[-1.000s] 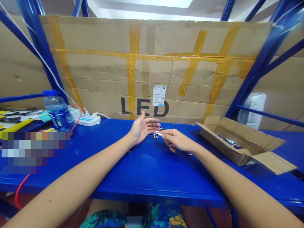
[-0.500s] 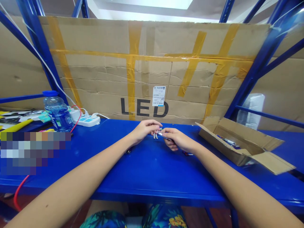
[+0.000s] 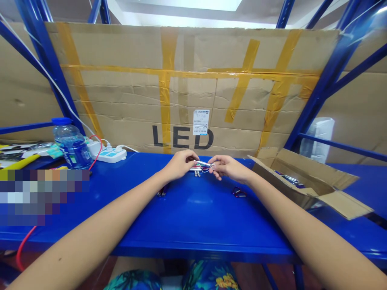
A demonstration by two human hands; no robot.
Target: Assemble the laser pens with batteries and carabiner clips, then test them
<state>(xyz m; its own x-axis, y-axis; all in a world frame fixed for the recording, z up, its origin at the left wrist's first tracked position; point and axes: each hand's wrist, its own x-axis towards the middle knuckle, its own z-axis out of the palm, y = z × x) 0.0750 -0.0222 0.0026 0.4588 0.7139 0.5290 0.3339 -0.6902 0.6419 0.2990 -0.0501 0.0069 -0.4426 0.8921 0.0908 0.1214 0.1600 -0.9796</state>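
Note:
A slim silver tube (image 3: 204, 163), much like a small keychain flashlight, is held level between my two hands above the blue table. My left hand (image 3: 180, 165) pinches its left end with fingers closed. At the other end, the fingertips of my right hand (image 3: 229, 167) are closed on it near a small metal ring (image 3: 212, 166). Just under the tube lie several similar red, green and silver tubes (image 3: 197, 168), partly hidden by my left hand. Small silver round pieces (image 3: 197, 174) sit in front of them. Two dark red carabiner clips (image 3: 239, 193) lie nearer my right forearm.
Dark tubes with silver ends (image 3: 161, 193) lie beside my left forearm. An open cardboard box (image 3: 305, 177) with metallic items stands right. At left are a blue bottle (image 3: 72, 147) and a white power strip (image 3: 110, 154). A large cardboard sheet (image 3: 136, 96) rises behind the blue table (image 3: 193, 221).
My right hand has turned and shifted slightly up and right, from gripping along the tube to its ring end. The tube now lies more level, and the tubes beneath show more.

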